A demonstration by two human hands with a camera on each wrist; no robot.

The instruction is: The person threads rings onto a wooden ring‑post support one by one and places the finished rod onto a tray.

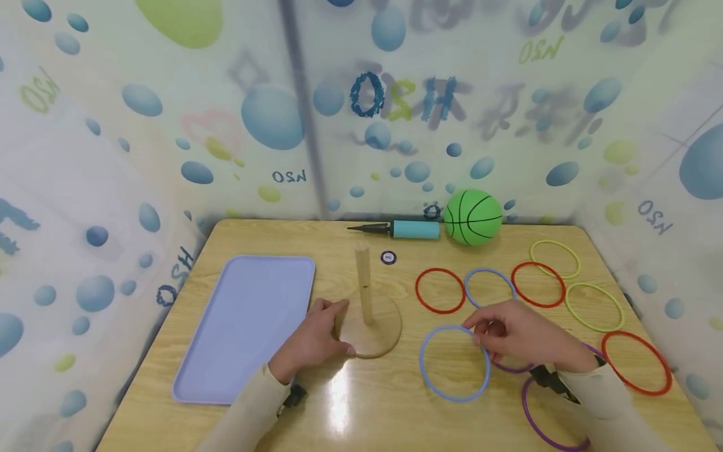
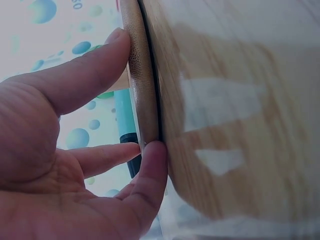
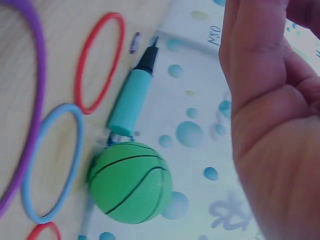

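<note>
A wooden stand, with an upright post (image 1: 364, 282) on a round base (image 1: 381, 336), is on the table. My left hand (image 1: 319, 333) holds the base by its left edge, thumb and fingers spread along the rim (image 2: 142, 80). To the right of the stand, a light blue ring (image 1: 422, 362) is pinched at its upper right side between the thumb and fingers of my right hand (image 1: 522, 333). In the right wrist view the right palm (image 3: 272, 130) shows, but the held ring does not. Purple rings (image 1: 525, 402) lie partly hidden under my right hand and forearm.
A lilac tray (image 1: 254, 326) lies on the left. At the back are a hand pump (image 1: 415, 229), a green ball (image 1: 473, 217) and a small round token (image 1: 388, 257). Red, blue and yellow rings, such as a red ring (image 1: 418, 290), spread across the right side.
</note>
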